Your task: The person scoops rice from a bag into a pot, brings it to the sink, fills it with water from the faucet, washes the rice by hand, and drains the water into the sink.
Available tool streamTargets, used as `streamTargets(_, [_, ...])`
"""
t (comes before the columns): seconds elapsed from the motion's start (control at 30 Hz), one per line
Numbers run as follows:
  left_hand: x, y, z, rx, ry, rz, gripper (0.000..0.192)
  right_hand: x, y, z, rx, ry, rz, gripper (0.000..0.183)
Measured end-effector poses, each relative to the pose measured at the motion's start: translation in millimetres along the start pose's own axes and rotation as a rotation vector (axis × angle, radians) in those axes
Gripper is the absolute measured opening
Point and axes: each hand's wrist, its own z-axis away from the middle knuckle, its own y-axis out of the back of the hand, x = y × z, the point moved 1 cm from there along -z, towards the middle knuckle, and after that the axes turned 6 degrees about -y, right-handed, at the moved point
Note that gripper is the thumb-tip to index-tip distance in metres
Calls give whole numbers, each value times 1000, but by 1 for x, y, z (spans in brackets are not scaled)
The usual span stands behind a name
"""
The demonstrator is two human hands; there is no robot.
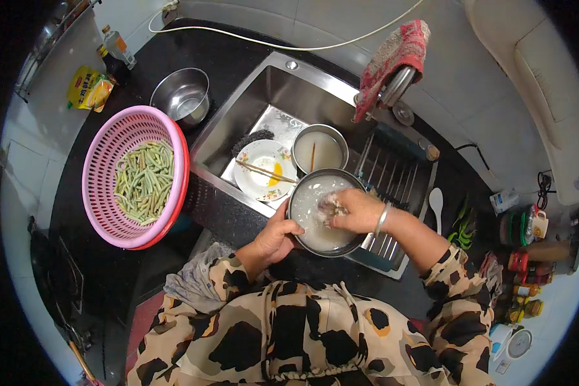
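My left hand [274,240] grips the near-left rim of a metal pot [293,241], thumb over the edge. Cloudy whitish water [313,229] fills much of it. Into this water dips my right hand [359,211], with a bangle at the wrist. Its fingers are curled and wet, with pale grains that look like rice on them; the fingertips are partly hidden. Just behind the pot, a second metal bowl [343,144] in the sink holds cloudy liquid and a brown stick. Beside it lies a floral plate [251,181] with yellow residue and chopsticks [265,172] across it.
The steel sink [217,130] has a dish rack [391,176] on its right and a cloth-wrapped faucet [398,87] behind. Left on the black counter stand a pink colander [96,193] of green bean-like pieces and a steel bowl [173,82]. A white spoon [435,202] lies at right.
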Motion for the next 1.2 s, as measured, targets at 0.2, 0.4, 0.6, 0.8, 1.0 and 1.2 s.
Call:
streamTargets(0.2, [0,0,0,-1,11,9,78,20,-4,-28,57,-153,69,56])
streamTargets(0.4, [-2,-3,1,33,-35,42,78,28,-14,-34,-104,-487,-90,52])
streamTargets(0.6, [-3,0,-1,70,-6,10,79,33,-52,-30,-39,-776,-1001,46])
streamTargets(0.8, [0,-4,-1,60,10,18,79,10,-73,-37,-25,-682,-1669,36])
streamTargets(1.0, [-3,-1,-2,2,-18,17,78,19,-78,-40,50,-357,-1703,30])
streamTargets(1.2, [-4,1,-3,-40,-27,43,79,20,-63,-34,434,-199,-1076,37])
